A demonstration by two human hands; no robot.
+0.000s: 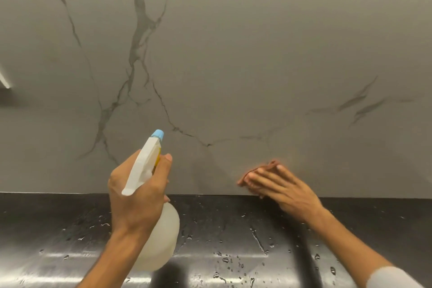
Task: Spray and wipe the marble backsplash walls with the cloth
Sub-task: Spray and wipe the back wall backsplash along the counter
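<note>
– Left hand (138,196) first, lowest and closest: what's it doing?
– It grips the neck of the spray bottle (163,236), fingers wrapped round and one finger up by the trigger. The blue nozzle is aimed at the wall. The bottle is pale and translucent, and I can't tell how full it is.
– And the right hand (285,189)?
– Fingers straight and spread, pressing the reddish-brown cloth (268,166) flat onto the marble backsplash (233,54). It sits just above where the wall meets the dark surface (233,229). Hand and cloth are blurred, so I'd judge it's mid-wipe.
– How far along, then?
– Hard to say. Droplets (224,259) lie scattered on the surface below, which suggests some spraying is done around here. The wall itself shows no clear wet sheen or streaks, so I can't tell wiped parts from unwiped.
– What's left?
– The cloth is at the bottom edge, right of centre. The broad veined stretch above and to the left looks to me like the remainder, so I'd put the job at partway at best
</note>
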